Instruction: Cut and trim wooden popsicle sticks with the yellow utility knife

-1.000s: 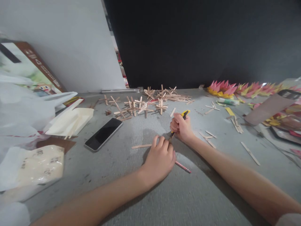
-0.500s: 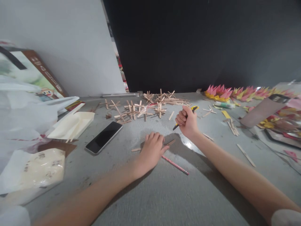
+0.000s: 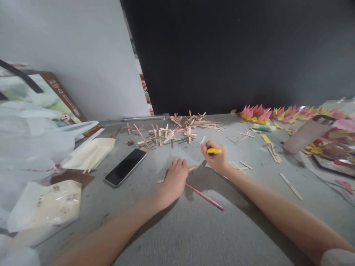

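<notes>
Right hand (image 3: pixel 215 157) and yellow cutter (image 3: pixel 214 151) shifted left; left hand (image 3: pixel 175 178) covers stick (image 3: pixel 193 168).

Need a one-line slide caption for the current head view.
Left hand over a wooden stick; right hand grips a yellow-handled cutter, pink pencil nearby.

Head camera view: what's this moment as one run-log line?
left hand: over wooden stick | right hand: closed around yellow-handled tool | pencil: by left hand | phone: screen dark
</notes>
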`<action>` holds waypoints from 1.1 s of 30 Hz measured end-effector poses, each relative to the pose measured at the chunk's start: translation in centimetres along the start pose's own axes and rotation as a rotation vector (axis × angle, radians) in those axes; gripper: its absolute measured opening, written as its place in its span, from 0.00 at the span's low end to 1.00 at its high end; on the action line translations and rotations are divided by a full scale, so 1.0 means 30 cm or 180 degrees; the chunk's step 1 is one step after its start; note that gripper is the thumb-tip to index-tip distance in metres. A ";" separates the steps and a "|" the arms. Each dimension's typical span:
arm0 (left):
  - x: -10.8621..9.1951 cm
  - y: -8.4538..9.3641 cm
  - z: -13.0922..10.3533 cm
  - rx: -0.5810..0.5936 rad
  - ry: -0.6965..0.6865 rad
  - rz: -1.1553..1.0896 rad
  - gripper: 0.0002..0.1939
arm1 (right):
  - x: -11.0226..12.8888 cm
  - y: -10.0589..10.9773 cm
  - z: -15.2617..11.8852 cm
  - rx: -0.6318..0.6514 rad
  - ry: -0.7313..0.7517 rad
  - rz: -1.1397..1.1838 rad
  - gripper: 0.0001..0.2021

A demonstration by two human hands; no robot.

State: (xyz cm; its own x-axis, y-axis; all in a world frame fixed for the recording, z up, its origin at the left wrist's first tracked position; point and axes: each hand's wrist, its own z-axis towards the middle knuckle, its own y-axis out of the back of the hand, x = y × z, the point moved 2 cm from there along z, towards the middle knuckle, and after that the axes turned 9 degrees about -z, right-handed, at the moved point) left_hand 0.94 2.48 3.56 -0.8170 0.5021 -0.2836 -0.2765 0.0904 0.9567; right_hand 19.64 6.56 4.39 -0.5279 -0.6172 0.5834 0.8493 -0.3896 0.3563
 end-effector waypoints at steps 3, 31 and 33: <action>0.026 -0.018 0.015 -0.0083 -0.0118 -0.0241 0.16 | -0.022 -0.021 -0.054 0.0452 0.0434 -0.0113 0.21; 0.056 -0.063 0.018 -0.0095 0.0115 -0.3988 0.17 | -0.026 -0.072 -0.118 0.1007 0.0308 -0.0437 0.04; 0.052 -0.059 0.019 -0.0083 0.0077 -0.4004 0.16 | -0.029 -0.073 -0.117 0.0968 0.0204 -0.0431 0.04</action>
State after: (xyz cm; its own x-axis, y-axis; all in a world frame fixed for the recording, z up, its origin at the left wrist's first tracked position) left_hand 0.45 3.58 1.47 0.0097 0.0650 -0.9978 -0.8787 0.4768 0.0225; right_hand 18.22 5.54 0.56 -0.6273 -0.6193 0.4722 0.7296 -0.2553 0.6344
